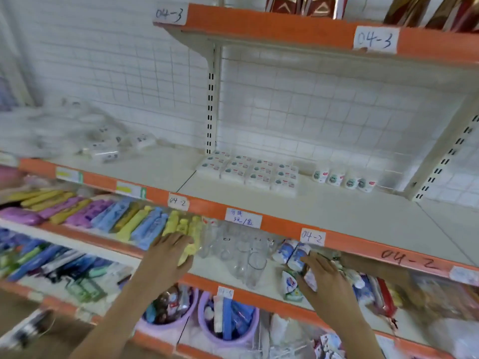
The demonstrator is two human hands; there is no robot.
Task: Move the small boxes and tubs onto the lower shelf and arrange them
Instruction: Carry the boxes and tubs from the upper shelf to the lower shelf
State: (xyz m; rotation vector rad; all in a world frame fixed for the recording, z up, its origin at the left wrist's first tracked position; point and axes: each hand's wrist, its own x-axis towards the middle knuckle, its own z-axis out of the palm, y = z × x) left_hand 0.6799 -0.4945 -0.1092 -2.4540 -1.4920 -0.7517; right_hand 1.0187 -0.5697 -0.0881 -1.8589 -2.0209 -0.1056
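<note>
Two hands on lower shelf: left hand flat on yellow packet; right hand grips blurred tub.

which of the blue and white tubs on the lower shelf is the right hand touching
The right-hand tub of the pair: the right hand has fingertips on it; the left tub sits beside it, untouched.

White tiled wall, wire grid backing, orange-edged shelving
</note>
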